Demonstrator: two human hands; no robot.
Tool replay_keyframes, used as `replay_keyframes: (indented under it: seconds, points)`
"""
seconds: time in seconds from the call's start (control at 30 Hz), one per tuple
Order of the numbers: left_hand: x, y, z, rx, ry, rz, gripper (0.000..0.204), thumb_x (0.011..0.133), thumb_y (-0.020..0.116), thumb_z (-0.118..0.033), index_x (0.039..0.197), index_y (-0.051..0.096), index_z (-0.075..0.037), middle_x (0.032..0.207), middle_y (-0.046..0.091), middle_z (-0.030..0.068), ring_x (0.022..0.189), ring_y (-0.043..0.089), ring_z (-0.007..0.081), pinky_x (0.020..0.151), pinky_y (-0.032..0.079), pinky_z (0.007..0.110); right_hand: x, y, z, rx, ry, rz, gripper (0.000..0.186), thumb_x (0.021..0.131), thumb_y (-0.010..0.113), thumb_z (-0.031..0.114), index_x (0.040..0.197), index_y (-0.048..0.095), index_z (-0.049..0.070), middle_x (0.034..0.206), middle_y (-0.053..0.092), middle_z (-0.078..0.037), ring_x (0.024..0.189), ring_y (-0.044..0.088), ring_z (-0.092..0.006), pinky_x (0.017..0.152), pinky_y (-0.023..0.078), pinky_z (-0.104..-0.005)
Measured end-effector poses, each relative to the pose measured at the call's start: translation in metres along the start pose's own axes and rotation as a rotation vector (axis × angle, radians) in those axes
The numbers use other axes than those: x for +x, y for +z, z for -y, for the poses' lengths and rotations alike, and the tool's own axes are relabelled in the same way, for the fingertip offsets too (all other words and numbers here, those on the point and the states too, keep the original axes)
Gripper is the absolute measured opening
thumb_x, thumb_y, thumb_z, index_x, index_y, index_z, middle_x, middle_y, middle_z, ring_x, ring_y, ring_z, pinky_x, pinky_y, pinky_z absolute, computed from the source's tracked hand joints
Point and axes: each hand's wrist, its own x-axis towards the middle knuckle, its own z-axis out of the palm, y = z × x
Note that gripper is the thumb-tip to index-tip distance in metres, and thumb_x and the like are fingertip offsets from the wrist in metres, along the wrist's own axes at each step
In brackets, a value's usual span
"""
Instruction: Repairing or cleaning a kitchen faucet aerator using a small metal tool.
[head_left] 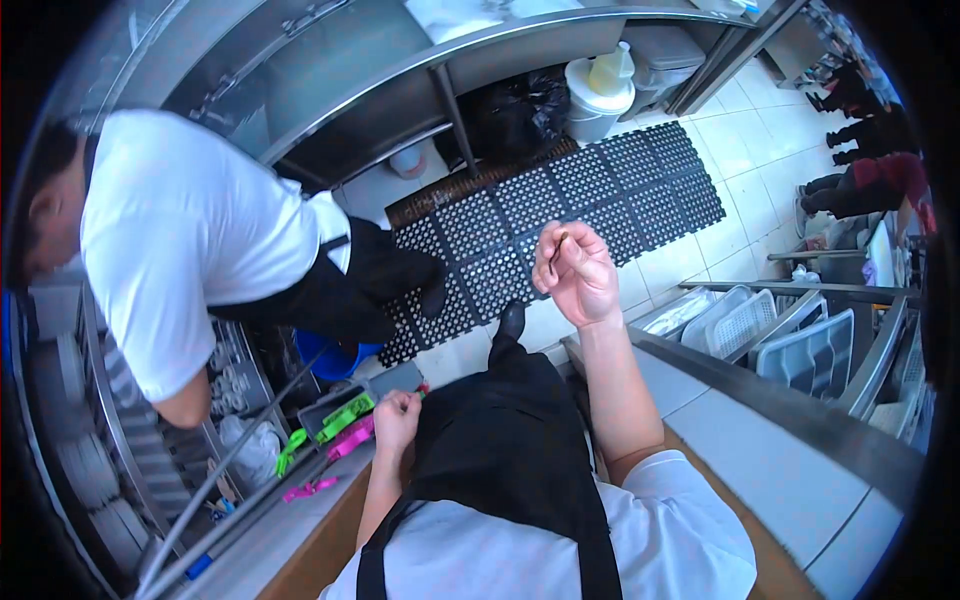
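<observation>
My right hand is raised in front of me, above the floor mat. Its thumb and fingers pinch a thin, dark brown strip, too small to identify. Lower down, beside my black apron, my left hand is curled closed; whatever it may hold is hidden. Close to that hand are a bright green strip-like item and a pink one, beside a grey container. A small red tip shows just past my left fingers.
On my left a co-worker in a white shirt bends over beside a blue bucket. A perforated black mat covers part of the tiled floor. Ahead stand steel sinks and a white bucket. Racked plastic trays are at right.
</observation>
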Motion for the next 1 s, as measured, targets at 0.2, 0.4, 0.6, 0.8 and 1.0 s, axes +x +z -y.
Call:
replay_keyframes:
  seconds: [0.2, 0.4, 0.6, 0.8, 1.0]
  points:
    - [0.13, 0.032, -0.087, -0.263, -0.048, 0.049, 0.021, 0.102, 0.056, -0.017, 0.115, 0.067, -0.004, 0.096, 0.073, 0.0176, 0.087, 0.071, 0.0248, 0.08, 0.054, 0.037, 0.07, -0.009, 0.094, -0.555, -0.313, -0.109, 0.013, 0.092, 0.073, -0.001, 0.104, 0.074, -0.005, 0.098, 0.066, -0.011, 0.073, 0.065, -0.0139, 0.063, 0.056, -0.0246]
    - [0.256, 0.07, -0.206, 0.2, 0.35, 0.291, 0.082, 0.084, 0.06, 0.003, 0.16, 0.031, -0.012, 0.165, 0.026, 0.0245, 0.15, 0.026, 0.0491, 0.123, 0.027, 0.053, 0.118, -0.031, 0.186, -0.97, -0.401, -0.227, 0.014, 0.087, 0.078, -0.001, 0.101, 0.078, -0.002, 0.095, 0.069, -0.009, 0.078, 0.067, -0.0114, 0.065, 0.053, -0.022]
    - [0.411, 0.14, -0.359, 0.123, 0.455, 0.528, 0.035, 0.102, 0.058, -0.023, 0.129, 0.066, -0.002, 0.097, 0.075, 0.0198, 0.081, 0.073, 0.0263, 0.082, 0.058, 0.038, 0.171, -0.056, 0.292, -1.434, -0.538, -0.373, 0.013, 0.084, 0.081, 0.001, 0.097, 0.079, 0.002, 0.088, 0.071, -0.008, 0.077, 0.068, -0.0137, 0.068, 0.055, -0.0251]
    - [0.506, 0.28, -0.499, 0.786, 0.496, 0.906, 0.118, 0.079, 0.073, -0.012, 0.165, -0.008, -0.015, 0.17, -0.013, 0.0239, 0.155, 0.006, 0.0501, 0.121, 0.027, 0.061, 0.168, -0.119, 0.361, -1.58, -0.456, -0.788, 0.011, 0.084, 0.082, 0.005, 0.095, 0.08, 0.004, 0.086, 0.071, -0.008, 0.076, 0.068, -0.0159, 0.066, 0.054, -0.0277]
    - [0.598, 0.438, -0.58, 0.547, 0.703, 0.945, 0.059, 0.102, 0.047, -0.051, 0.099, 0.074, 0.002, 0.104, 0.073, 0.0271, 0.104, 0.071, 0.0373, 0.095, 0.052, 0.045, 0.151, -0.198, 0.442, -1.333, -0.544, -1.22, 0.009, 0.087, 0.08, 0.004, 0.096, 0.079, 0.003, 0.085, 0.071, -0.006, 0.073, 0.065, -0.0105, 0.065, 0.051, -0.0242]
